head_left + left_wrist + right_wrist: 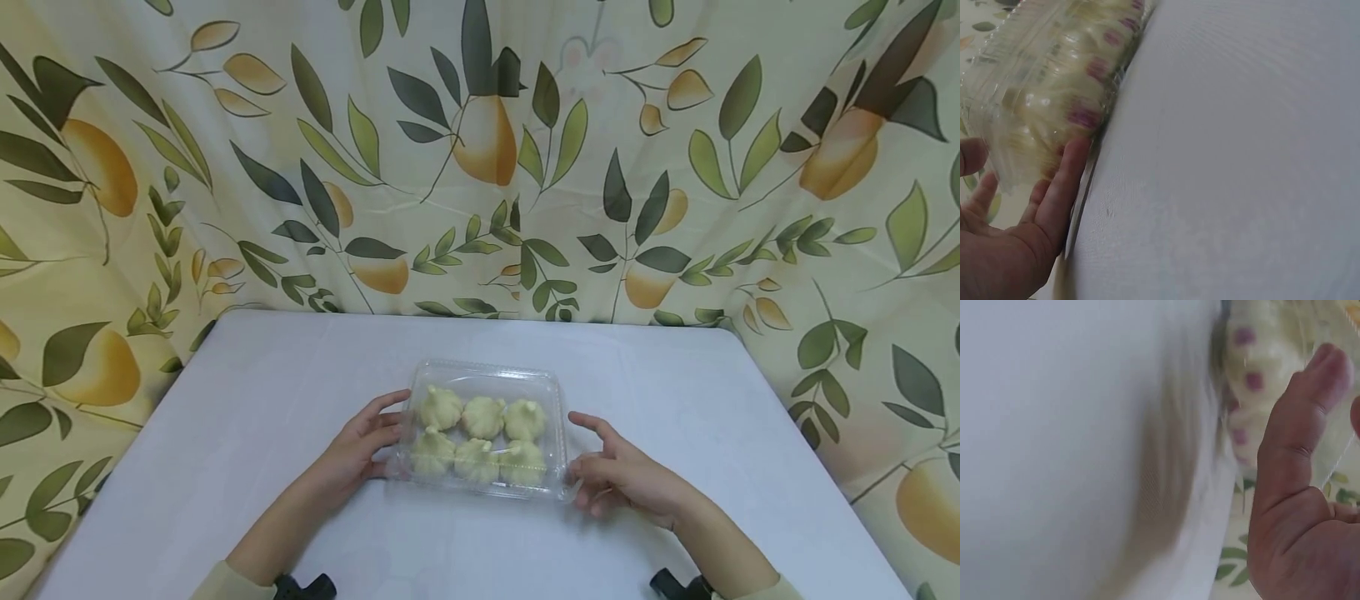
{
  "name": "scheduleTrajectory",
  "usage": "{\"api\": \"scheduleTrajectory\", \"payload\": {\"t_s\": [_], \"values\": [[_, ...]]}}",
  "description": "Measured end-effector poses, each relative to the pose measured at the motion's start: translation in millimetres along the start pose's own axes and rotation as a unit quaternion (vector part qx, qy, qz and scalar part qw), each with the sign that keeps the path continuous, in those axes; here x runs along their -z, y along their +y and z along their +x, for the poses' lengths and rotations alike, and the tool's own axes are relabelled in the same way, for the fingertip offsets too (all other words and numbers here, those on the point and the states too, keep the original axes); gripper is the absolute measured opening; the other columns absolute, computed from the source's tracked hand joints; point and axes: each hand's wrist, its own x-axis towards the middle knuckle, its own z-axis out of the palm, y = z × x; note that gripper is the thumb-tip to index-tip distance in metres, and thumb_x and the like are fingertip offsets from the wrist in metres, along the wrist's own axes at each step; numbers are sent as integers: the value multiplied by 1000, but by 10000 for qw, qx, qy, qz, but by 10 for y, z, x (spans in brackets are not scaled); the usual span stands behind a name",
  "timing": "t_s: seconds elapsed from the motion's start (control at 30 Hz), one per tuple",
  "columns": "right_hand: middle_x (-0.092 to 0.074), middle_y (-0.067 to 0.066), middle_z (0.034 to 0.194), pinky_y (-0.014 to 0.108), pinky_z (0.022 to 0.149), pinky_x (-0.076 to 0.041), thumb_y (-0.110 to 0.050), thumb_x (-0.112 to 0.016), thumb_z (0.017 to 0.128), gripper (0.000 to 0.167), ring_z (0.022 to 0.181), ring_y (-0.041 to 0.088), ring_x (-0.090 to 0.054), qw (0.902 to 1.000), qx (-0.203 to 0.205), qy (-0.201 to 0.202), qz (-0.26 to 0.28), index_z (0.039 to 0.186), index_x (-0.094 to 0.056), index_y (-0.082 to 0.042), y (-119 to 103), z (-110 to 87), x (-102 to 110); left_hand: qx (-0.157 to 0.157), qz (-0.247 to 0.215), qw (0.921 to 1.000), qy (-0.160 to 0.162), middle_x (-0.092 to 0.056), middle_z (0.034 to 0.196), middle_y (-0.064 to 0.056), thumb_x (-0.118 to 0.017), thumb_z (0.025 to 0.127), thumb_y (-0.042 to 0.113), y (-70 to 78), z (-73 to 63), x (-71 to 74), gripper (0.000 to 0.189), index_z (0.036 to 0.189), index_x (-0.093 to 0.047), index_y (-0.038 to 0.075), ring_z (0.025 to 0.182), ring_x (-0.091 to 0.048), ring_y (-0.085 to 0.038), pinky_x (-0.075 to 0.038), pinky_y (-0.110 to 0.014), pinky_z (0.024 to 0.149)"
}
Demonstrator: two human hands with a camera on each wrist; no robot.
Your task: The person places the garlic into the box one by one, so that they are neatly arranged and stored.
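A clear plastic clamshell box (487,375) lies lid-down between both hands in the head view. Inside, in two rows, are several pale yellow-green garlic-shaped pieces (482,417) with pleated tops. From low down, the left wrist view shows purple spots (1084,114) on their sides. Against the box's left side rests my left hand (367,437), its fingers fairly straight; one finger (1063,181) runs along the lower edge. My right hand (622,475) is at the front right corner, index finger pointing past the side, other fingers loosely bent by the wall.
A white cloth covers the table (315,358). Behind it and at both sides hangs a curtain (420,167) printed with leaves and yellow fruit. Dark wrist-mounted devices (303,587) show near the sleeves at the bottom.
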Motion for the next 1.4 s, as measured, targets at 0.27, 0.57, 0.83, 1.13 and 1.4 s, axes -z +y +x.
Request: {"api": "scheduleTrajectory", "payload": {"t_s": [0.27, 0.57, 0.83, 1.13, 1.4], "values": [[-68, 3, 90, 25, 61, -57, -11, -66, 94, 86, 69, 11, -66, 9982, 182, 266, 514, 157, -8, -13, 141, -36, -148, -151, 401, 9989, 172, -40, 148, -22, -52, 104, 20, 11, -29, -69, 54, 154, -33, 27, 125, -50, -35, -60, -46, 79], [-61, 3, 86, 29, 68, -60, -9, -64, 94, 73, 73, 13, -63, 9956, 514, 764, 196, 153, -21, -6, 138, -13, -238, 321, 1095, 9932, 251, -56, 103, -16, -52, 103, 26, 21, -338, -158, 65, 158, -17, 30, 76, -64, -24, -61, -45, 65], [-59, 2, 89, 31, 72, -60, -9, -62, 95, 72, 77, 14, -62, 9960, 465, 724, 243, 154, -19, -7, 133, -37, -241, 207, 561, 9978, -273, -70, 103, -12, -56, 98, 13, 42, -458, -170, 68, 156, -21, 4, 80, -67, -17, -62, -37, 67], [-58, -1, 93, 28, 78, -60, -8, -62, 95, 78, 83, 13, -62, 9952, 254, 241, 910, 154, -11, -5, 155, -17, -221, 534, 27, 9979, 358, -65, 94, -6, -59, 95, 16, 7, -378, -234, 27, 116, -46, 2, 72, -59, -13, -60, -34, 68], [-65, 3, 90, 29, 74, -60, -10, -58, 97, 70, 76, 12, -65, 9941, 173, -65, 1068, 149, -11, -4, 175, 1, -205, 420, -236, 9987, 185, -61, 91, -6, -53, 96, 11, -5, -358, -255, 17, 108, -43, 5, 75, -59, -13, -60, -33, 72]]}}
